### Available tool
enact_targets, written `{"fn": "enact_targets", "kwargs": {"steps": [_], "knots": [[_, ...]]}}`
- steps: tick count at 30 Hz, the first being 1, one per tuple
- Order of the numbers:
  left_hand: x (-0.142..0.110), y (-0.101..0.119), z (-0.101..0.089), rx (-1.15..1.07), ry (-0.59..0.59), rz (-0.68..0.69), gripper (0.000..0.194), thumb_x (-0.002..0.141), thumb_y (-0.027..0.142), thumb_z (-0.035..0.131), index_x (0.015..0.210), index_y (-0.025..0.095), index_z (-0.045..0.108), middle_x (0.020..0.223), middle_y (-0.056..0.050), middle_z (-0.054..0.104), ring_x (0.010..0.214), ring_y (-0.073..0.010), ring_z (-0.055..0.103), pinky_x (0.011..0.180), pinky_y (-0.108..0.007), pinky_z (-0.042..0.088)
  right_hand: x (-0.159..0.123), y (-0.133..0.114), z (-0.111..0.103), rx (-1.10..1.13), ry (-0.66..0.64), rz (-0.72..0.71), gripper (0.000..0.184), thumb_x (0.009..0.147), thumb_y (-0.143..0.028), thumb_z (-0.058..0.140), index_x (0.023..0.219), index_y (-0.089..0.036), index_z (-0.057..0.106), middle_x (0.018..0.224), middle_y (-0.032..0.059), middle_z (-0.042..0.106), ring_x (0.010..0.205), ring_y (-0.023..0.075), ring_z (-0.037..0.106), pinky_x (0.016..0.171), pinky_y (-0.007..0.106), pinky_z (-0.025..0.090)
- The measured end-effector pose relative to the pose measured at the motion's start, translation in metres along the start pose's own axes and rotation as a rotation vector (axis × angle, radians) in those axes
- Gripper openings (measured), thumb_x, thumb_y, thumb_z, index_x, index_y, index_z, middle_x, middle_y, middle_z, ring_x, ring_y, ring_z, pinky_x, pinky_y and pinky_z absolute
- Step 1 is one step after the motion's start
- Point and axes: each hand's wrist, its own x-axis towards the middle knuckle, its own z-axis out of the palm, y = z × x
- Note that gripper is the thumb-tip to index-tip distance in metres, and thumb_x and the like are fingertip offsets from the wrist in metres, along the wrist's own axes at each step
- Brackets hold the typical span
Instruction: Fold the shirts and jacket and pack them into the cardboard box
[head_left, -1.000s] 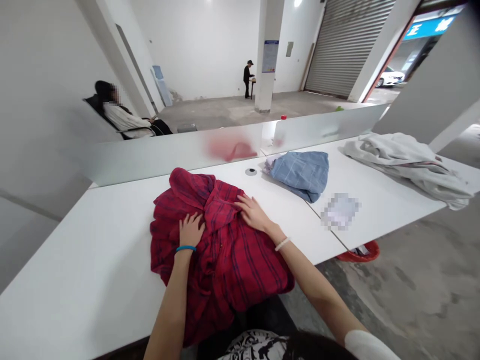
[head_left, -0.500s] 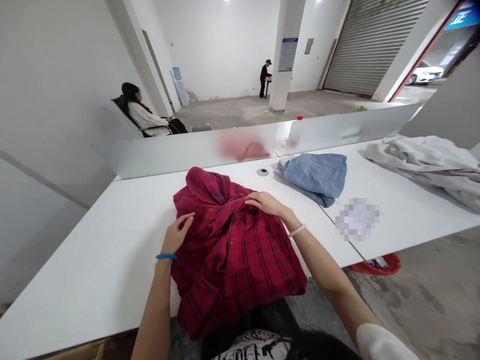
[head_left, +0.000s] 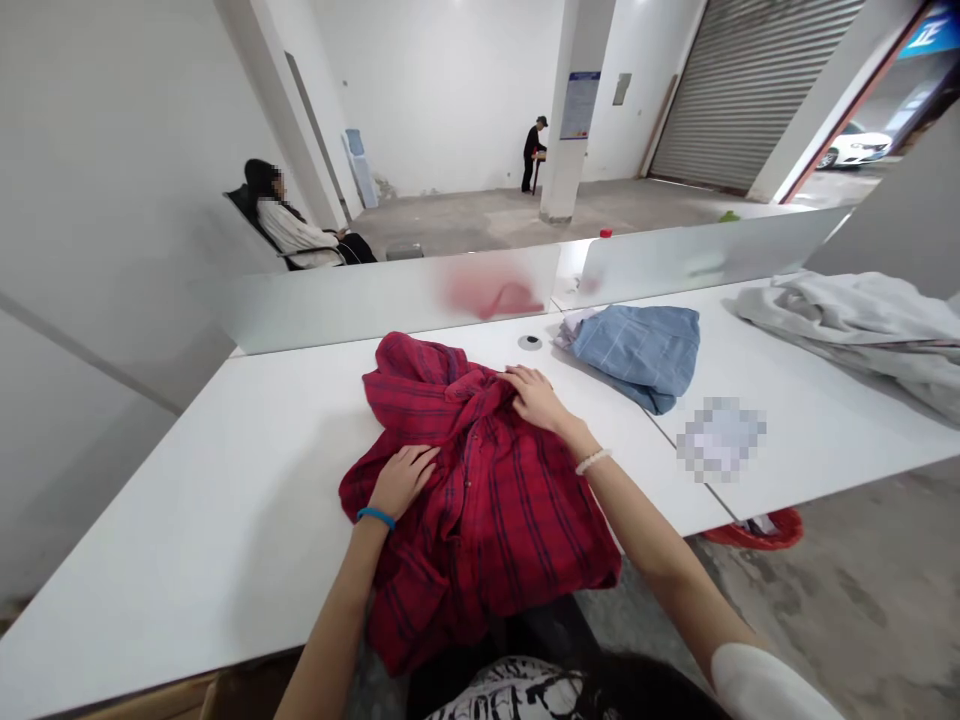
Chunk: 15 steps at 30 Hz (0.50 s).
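Observation:
A red plaid shirt (head_left: 517, 490) with dark stripes lies rumpled on the white table, its lower part hanging past the front edge. Its front placket and small buttons run down the middle, below bunched folds. My left hand (head_left: 403, 482), wearing a blue wristband, rests palm down on the shirt's left side with the fingers stretched out. On the upper right folds lies my right hand (head_left: 538, 398), a pale beaded bracelet at its wrist. Its fingers are extended over the cloth, and the underside of that hand is hidden.
A folded blue garment (head_left: 637, 350) and a pale heap of cloth (head_left: 870, 320) lie to the right on the table (head_left: 172, 520). A frosted divider (head_left: 360, 300) borders the far edge. A red-rimmed bin (head_left: 780, 530) stands below. Two people are beyond the divider.
My left hand has moved right and settled flat on the shirt. The shirt's upper left folds have shifted, baring a flap at the left. My right hand stays on the upper folds.

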Motion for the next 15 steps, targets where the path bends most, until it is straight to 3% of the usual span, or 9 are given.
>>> {"fn": "enact_targets", "kwargs": {"steps": [2,4,6,8,11,13,15], "knots": [[0.019,0.012,-0.001,0.024,0.036,-0.025,0.038,0.093,0.035,0.037,0.124,0.023,0.056,0.124,-0.009,0.057,0.116,-0.0235,0.052,0.101,-0.038,0.039,0.012,-0.017,0.005,-0.080,-0.102,-0.104,0.059,0.081,-0.013,0.049,0.139,-0.018,0.041,0.142,0.0152,0.041,0.127,0.0323,0.038,0.102,0.050,0.030],[0.042,0.023,-0.002,0.040,0.086,-0.093,0.047,0.090,0.040,0.045,0.132,0.020,0.048,0.130,-0.012,0.053,0.119,-0.0264,0.049,0.099,-0.039,0.039,0.024,-0.031,0.009,-0.141,-0.218,-0.143,0.051,0.083,-0.015,0.050,0.134,-0.015,0.047,0.130,0.0181,0.052,0.117,0.0319,0.048,0.096,0.047,0.036],[0.062,0.031,-0.003,0.034,0.049,-0.168,0.051,0.086,0.042,0.052,0.130,0.017,0.049,0.121,-0.014,0.059,0.112,-0.0273,0.054,0.092,-0.037,0.042,0.032,-0.038,0.008,-0.157,-0.297,-0.176,0.036,0.086,-0.017,0.050,0.121,-0.013,0.057,0.112,0.0165,0.061,0.105,0.0282,0.056,0.091,0.042,0.040],[0.076,0.035,-0.005,0.019,-0.006,-0.232,0.035,0.087,0.037,0.051,0.115,0.019,0.058,0.101,-0.011,0.067,0.097,-0.0249,0.061,0.082,-0.033,0.045,0.034,-0.038,0.005,-0.154,-0.289,-0.195,0.027,0.087,-0.023,0.053,0.111,-0.013,0.061,0.109,0.0153,0.062,0.104,0.0277,0.056,0.090,0.041,0.040],[0.081,0.031,-0.013,0.014,0.049,-0.328,0.027,0.093,0.032,0.038,0.100,0.020,0.062,0.085,-0.008,0.069,0.081,-0.0215,0.065,0.071,-0.028,0.043,0.027,-0.026,-0.002,-0.118,-0.220,-0.154,0.041,0.083,-0.037,0.063,0.115,-0.013,0.056,0.120,0.0173,0.057,0.113,0.0310,0.051,0.093,0.044,0.039],[0.078,0.022,-0.023,0.014,0.124,-0.407,0.032,0.095,0.033,0.031,0.104,0.019,0.058,0.087,-0.008,0.069,0.079,-0.0209,0.065,0.069,-0.028,0.042,0.022,-0.016,-0.006,-0.031,-0.284,-0.125,0.054,0.081,-0.037,0.066,0.125,-0.012,0.049,0.121,0.0174,0.057,0.111,0.0288,0.054,0.090,0.041,0.042],[0.071,0.009,-0.034,-0.027,0.243,-0.486,0.031,0.095,0.034,0.031,0.105,0.019,0.056,0.088,-0.008,0.069,0.080,-0.0201,0.065,0.069,-0.027,0.041,0.020,-0.010,-0.010,0.074,-0.344,-0.121,0.050,0.086,-0.034,0.061,0.129,-0.012,0.047,0.118,0.0155,0.060,0.104,0.0245,0.058,0.087,0.035,0.044]]}}
